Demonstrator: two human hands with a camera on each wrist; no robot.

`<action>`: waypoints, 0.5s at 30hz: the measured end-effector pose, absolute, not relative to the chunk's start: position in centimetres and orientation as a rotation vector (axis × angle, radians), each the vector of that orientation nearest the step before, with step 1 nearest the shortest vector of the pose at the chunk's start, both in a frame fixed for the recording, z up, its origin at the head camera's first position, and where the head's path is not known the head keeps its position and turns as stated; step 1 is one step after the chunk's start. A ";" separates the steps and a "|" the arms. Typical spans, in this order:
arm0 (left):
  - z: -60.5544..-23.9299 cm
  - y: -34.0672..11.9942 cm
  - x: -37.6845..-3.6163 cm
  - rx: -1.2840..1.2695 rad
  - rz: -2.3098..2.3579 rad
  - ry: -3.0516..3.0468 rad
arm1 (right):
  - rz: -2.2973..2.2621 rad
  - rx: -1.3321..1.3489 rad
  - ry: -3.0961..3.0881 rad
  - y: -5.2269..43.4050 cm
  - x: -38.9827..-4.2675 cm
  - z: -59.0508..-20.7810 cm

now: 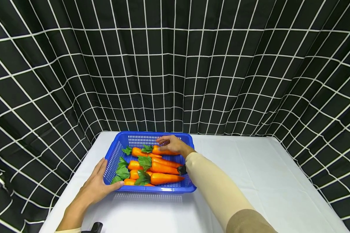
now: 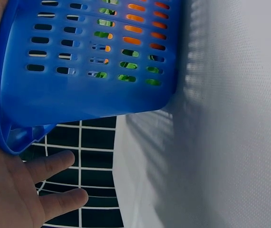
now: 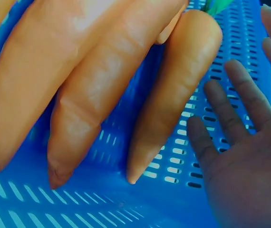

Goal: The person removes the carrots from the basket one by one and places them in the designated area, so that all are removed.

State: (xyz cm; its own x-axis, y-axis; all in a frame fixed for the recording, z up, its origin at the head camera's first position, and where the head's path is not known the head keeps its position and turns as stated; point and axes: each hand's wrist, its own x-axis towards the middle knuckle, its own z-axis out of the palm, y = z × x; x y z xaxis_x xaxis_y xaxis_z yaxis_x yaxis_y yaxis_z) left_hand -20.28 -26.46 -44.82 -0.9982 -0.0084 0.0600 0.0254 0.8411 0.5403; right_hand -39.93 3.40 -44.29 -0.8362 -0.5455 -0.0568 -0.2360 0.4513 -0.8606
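Our left hand (image 1: 97, 186) braces the blue basket (image 1: 115, 152) on the desk (image 1: 265, 181), fingers straight. Our right hand (image 1: 172, 145) hovers spread over the rear carrot (image 1: 163, 151), gripping nothing. A hasty reach could slide the basket sideways.

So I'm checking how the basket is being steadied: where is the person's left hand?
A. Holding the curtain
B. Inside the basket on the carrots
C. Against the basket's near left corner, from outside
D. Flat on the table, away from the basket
C: in the head view the left hand rests against the outside of the blue basket at its near left corner, fingers straight, while the right hand reaches over the carrots.
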 end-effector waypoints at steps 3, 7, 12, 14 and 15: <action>-44.8 -26.4 -20.2 -0.009 -0.870 -2.957 | -1.283 -0.699 2.370 3.4 -40.1 -44.4; -44.9 -26.4 -20.1 -0.004 -0.870 -2.956 | -1.247 -0.707 2.357 3.4 -40.1 -44.5; -44.8 -26.3 -20.2 -0.007 -0.866 -2.947 | -1.215 -0.650 2.358 3.4 -40.1 -44.8; -44.8 -26.3 -20.3 -0.008 -0.864 -2.946 | -1.177 -0.632 2.369 3.4 -40.0 -44.9; -44.8 -26.3 -20.3 -0.008 -0.864 -2.946 | -1.155 -0.631 2.374 3.4 -39.9 -44.9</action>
